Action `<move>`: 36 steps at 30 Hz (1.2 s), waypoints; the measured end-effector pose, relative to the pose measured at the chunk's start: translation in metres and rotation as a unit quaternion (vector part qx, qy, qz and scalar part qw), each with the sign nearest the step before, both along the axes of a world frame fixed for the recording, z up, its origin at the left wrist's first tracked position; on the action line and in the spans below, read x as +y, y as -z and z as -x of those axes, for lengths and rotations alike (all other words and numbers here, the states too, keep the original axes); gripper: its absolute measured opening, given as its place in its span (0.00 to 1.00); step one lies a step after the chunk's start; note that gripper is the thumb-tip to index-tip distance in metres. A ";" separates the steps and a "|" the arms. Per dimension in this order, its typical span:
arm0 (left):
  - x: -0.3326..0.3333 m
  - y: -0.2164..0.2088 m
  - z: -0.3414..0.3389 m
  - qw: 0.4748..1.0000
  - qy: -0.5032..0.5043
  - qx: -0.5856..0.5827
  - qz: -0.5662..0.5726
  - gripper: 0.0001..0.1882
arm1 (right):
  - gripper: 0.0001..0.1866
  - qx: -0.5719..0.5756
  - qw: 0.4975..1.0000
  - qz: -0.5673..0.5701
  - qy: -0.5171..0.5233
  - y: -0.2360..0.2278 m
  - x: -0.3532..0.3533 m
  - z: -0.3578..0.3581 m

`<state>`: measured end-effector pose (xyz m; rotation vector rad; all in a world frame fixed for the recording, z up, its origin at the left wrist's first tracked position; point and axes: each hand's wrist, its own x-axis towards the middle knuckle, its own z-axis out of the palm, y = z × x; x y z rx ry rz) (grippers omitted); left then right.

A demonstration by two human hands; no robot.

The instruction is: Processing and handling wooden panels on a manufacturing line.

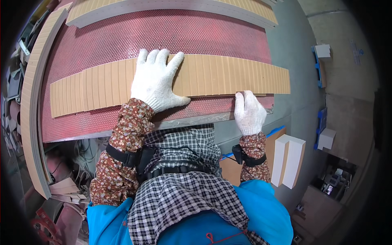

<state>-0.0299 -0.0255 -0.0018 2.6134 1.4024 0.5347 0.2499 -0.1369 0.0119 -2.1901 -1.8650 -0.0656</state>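
Observation:
A long tan grooved board (228, 75) lies across a red perforated table (183, 34). My left hand (157, 79), in a white knit glove, presses flat on the board's middle with fingers spread. My right hand (249, 112), also gloved, grips the board's near edge further right, fingers curled over it. A shorter grooved piece (67, 96) lies overlapped at the board's left end.
More grooved boards lean at the table's far edge (171, 6) and along its left side (32, 102). White blocks (288, 159) stand on the grey floor to my right, and cables and scrap pieces (67, 188) lie below the table on the left.

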 end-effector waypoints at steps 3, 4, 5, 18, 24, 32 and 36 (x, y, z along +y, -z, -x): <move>0.000 -0.001 0.000 1.000 0.004 -0.010 0.007 0.57 | 0.10 -0.016 1.000 -0.015 -0.022 -0.001 0.002 -0.001; 0.000 -0.001 0.000 1.000 0.004 -0.017 0.016 0.57 | 0.10 -0.011 0.999 -0.022 -0.030 -0.001 0.003 -0.001; 0.000 -0.002 0.000 1.000 0.003 -0.014 0.013 0.57 | 0.10 -0.014 0.999 -0.017 -0.030 -0.002 0.005 -0.001; 0.000 -0.001 0.000 1.000 0.008 -0.001 0.010 0.57 | 0.17 -0.066 0.997 0.026 -0.034 0.006 0.125 -0.014; 0.001 -0.004 0.000 1.000 0.012 0.003 0.024 0.56 | 0.16 -0.054 0.998 0.015 -0.039 0.007 0.099 -0.013; 0.000 -0.002 -0.001 1.000 0.007 -0.002 0.017 0.57 | 0.10 -0.028 0.998 -0.005 -0.059 -0.001 0.010 -0.007; 0.001 -0.003 -0.001 1.000 0.002 0.012 0.006 0.57 | 0.11 -0.031 0.997 -0.019 -0.073 0.001 0.052 -0.011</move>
